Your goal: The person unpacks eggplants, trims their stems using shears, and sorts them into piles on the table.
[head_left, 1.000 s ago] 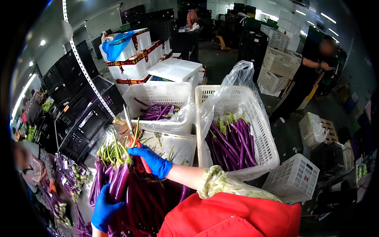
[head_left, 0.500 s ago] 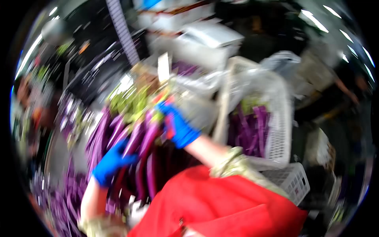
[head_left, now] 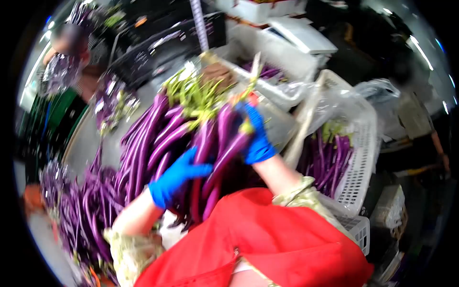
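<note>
Long purple eggplants (head_left: 152, 119) with green stems lie heaped in front of me on a metal table. My blue-gloved left hand (head_left: 174, 179) is closed round the bodies of a few eggplants (head_left: 204, 143), its thumb lying across them. At their stem end, my blue-gloved right hand (head_left: 258, 136) is closed beside the green caps. A small red thing (head_left: 252, 98) shows at its fingertips; its kind is too blurred to make out. One eggplant (head_left: 232, 152) slants down between the two hands.
A white crate (head_left: 366, 158) with a plastic liner holds more eggplants at the right. White foam boxes (head_left: 303, 36) stand behind. Slimmer purple eggplants (head_left: 91, 201) lie at the left. Another person (head_left: 86, 79) is at the far left, by bagged eggplants (head_left: 112, 98).
My view has swung, so the table and crate sit further right and lower in frame. Both hands stay at the eggplants; the stem ends of the held ones now spread apart near my right hand.
</note>
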